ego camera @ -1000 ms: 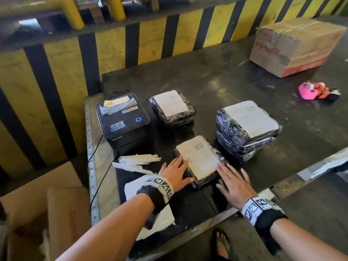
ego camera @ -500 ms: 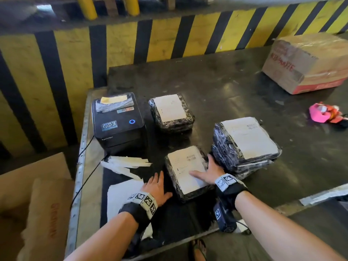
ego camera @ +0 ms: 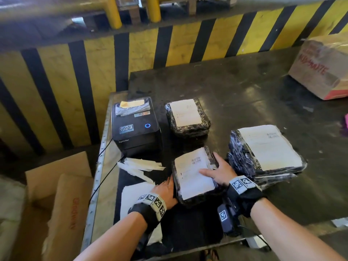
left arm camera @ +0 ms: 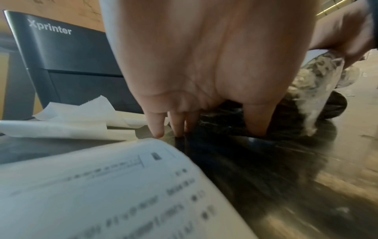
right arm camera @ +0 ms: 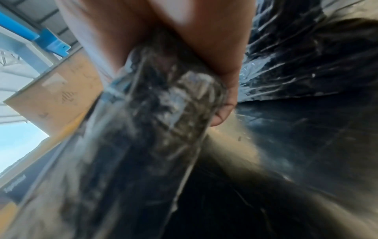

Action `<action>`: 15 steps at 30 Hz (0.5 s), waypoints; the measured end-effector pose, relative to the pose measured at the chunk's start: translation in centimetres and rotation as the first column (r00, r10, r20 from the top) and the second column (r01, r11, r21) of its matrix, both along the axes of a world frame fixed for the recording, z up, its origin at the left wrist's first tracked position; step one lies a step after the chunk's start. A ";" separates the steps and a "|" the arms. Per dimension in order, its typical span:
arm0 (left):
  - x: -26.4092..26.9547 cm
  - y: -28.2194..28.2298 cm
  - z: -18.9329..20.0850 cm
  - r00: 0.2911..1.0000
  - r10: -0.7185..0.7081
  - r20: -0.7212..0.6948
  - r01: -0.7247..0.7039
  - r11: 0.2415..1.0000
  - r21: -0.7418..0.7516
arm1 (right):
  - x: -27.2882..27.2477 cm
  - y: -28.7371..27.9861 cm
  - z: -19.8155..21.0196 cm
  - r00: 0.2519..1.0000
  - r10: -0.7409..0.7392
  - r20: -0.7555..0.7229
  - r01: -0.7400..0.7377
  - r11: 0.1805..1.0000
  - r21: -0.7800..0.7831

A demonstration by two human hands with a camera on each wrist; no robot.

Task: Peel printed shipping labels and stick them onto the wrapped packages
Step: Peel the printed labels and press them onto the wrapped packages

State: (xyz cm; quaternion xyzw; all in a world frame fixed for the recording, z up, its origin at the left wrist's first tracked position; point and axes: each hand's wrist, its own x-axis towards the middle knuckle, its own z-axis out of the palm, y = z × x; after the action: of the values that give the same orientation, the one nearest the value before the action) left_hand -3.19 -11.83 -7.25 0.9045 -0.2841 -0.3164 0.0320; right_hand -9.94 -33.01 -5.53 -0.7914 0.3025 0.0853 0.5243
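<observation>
The near wrapped package (ego camera: 194, 193), in black film with a white label (ego camera: 190, 172) on top, lies on the dark table (ego camera: 244, 95). My right hand (ego camera: 216, 171) grips its right edge, thumb lying on the label. In the right wrist view the crinkled film of the package (right arm camera: 163, 105) sits between thumb and fingers (right arm camera: 224, 111). My left hand (ego camera: 166, 189) touches the package's left side with straight fingers (left arm camera: 157, 129), tips down on the table. Two more labelled lots are a stack (ego camera: 263, 151) to the right and a single package (ego camera: 188, 117) behind.
A black label printer (ego camera: 135, 125) stands at the back left, with peeled backing strips (ego camera: 139, 164) and a printed sheet (ego camera: 135, 193) in front of it. A cardboard box (ego camera: 323, 68) sits far right. Cartons (ego camera: 62, 194) stand beside the table's left edge.
My right hand moved from flat at the package's front corner to gripping its right edge. My left hand slid off the label down to the left side.
</observation>
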 end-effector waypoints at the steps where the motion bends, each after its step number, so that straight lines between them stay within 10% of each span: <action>1: 0.1 0.0 0.0 1.000 0.017 -0.002 -0.017 1.000 -0.006 | 0.2 -0.2 0.1 1.000 0.006 0.019 -0.006 1.000 -0.001; 15: 2.5 -1.7 -1.3 0.990 0.129 0.049 -0.123 0.986 -0.111 | 9.9 -4.2 7.1 0.888 -0.141 0.438 0.142 0.989 0.030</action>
State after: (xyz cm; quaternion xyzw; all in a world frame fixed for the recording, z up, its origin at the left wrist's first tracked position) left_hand -0.70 -13.54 -8.58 0.9261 -0.2435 -0.2727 0.0926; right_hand -0.03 -37.21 1.56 -0.7668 0.2335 -0.1341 0.5826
